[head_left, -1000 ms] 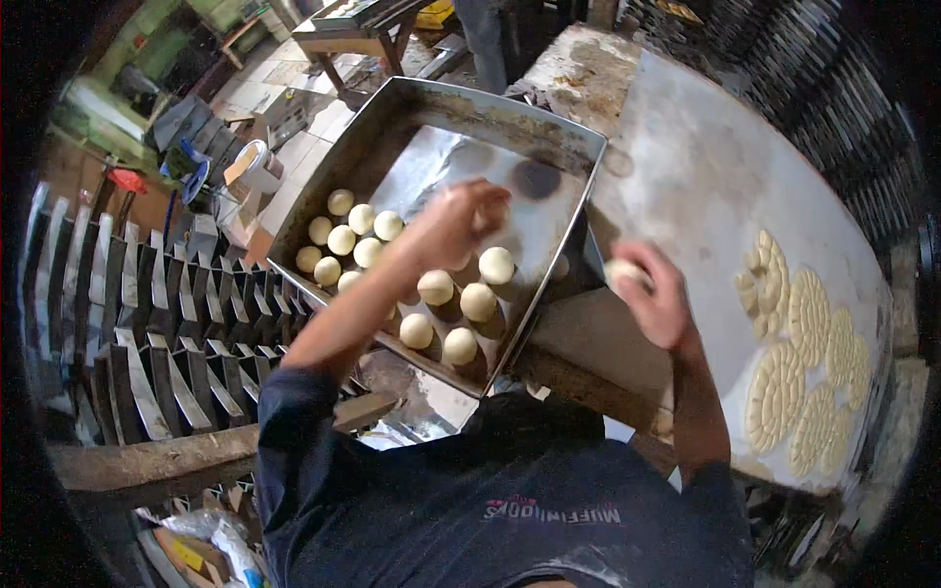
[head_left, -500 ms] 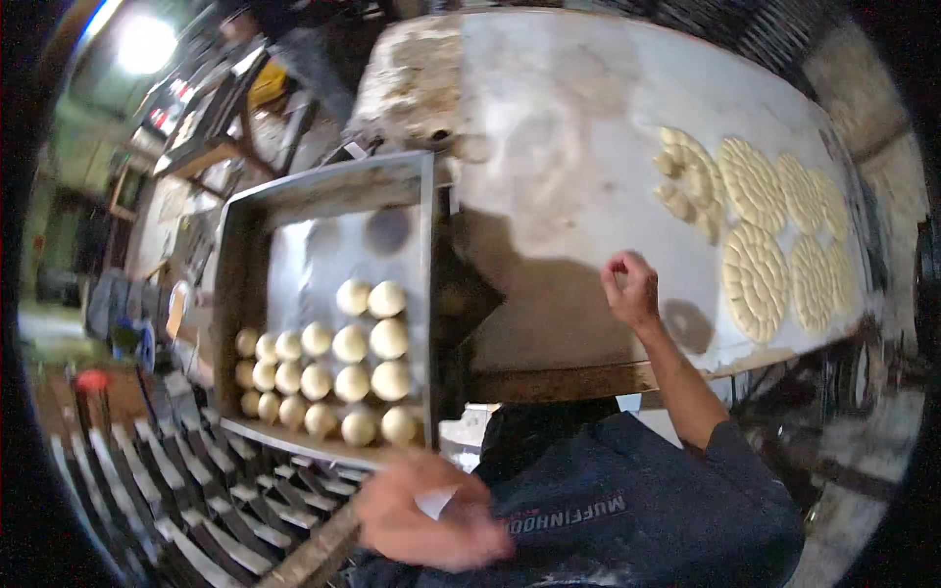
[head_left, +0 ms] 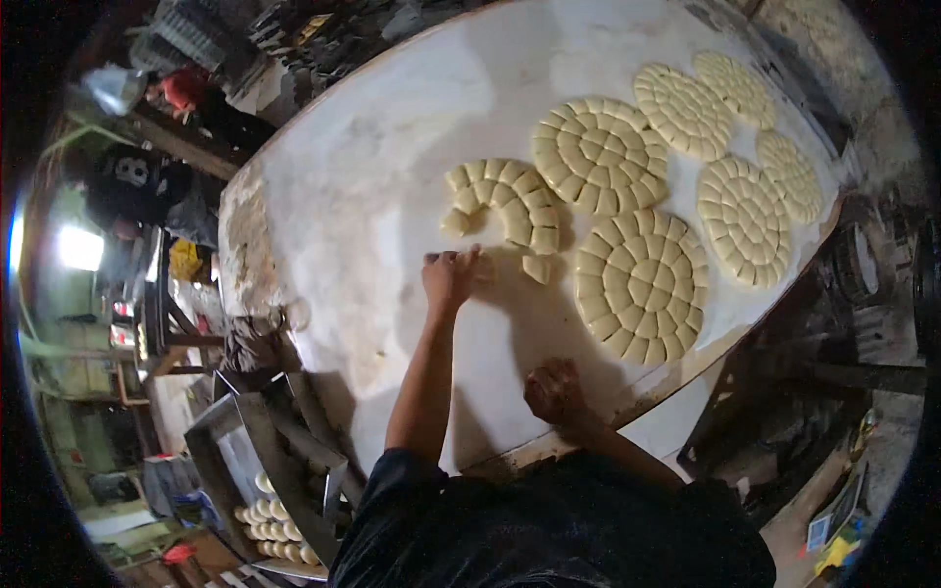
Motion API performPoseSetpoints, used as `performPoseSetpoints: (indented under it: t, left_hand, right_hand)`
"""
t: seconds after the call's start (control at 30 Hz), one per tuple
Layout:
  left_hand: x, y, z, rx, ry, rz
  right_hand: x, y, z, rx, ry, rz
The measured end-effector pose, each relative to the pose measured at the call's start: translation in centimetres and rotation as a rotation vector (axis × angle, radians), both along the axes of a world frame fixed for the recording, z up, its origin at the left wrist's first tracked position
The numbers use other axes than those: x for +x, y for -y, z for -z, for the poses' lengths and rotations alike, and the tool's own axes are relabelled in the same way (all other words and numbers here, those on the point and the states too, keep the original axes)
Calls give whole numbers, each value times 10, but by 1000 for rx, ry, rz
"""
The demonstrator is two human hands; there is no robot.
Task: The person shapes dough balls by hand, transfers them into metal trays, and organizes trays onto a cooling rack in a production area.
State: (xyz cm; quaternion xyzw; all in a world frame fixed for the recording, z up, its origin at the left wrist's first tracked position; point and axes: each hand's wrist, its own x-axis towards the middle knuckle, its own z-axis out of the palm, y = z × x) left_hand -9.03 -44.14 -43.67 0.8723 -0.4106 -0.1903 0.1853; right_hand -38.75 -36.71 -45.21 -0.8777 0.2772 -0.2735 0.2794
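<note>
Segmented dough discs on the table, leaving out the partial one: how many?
6: upper left disc, upper middle disc, upper right disc, lower left disc, lower middle disc, lower right disc. All lie right of the partial disc; none seems hidden.

1. I wear a shirt (head_left: 559, 539), nearly black in the dim light.
2. My left sleeve (head_left: 400, 485) is short, of the same dark cloth; my left forearm (head_left: 428, 392) below it is bare.
3. My right forearm (head_left: 627, 449) is bare too, like my left grip (head_left: 453, 279) and right grip (head_left: 556, 392).

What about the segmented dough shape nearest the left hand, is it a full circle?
No, that dough shape is only a curved band of pieces, open toward the left hand.
</note>
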Motion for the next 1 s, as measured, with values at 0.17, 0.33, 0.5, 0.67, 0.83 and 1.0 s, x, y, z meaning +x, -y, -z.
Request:
performPoseSetpoints:
  t: [0.17,0.33,0.5,0.67,0.83,1.0]
  left_hand:
    - [-16,18,-2,-13,-165,167]
    - [-40,-93,26,-729,-635,-245]
    - [-69,-210,25,-846,-860,-318]
    - [-88,-296,32,-872,-1195,-212]
    - [-91,-368,58,-928,-907,-169]
    - [-113,-405,-5,-465,-698,-121]
  right_hand:
    - [6,16,14,135,166,7]
    - [25,17,-6,135,134,80]
    - [43,31,0,-25,125,129]
    - [73,-11,-5,907,351,-405]
    - [93,-179,-31,821,187,-422]
    - [41,-147,7,680,-161,-367]
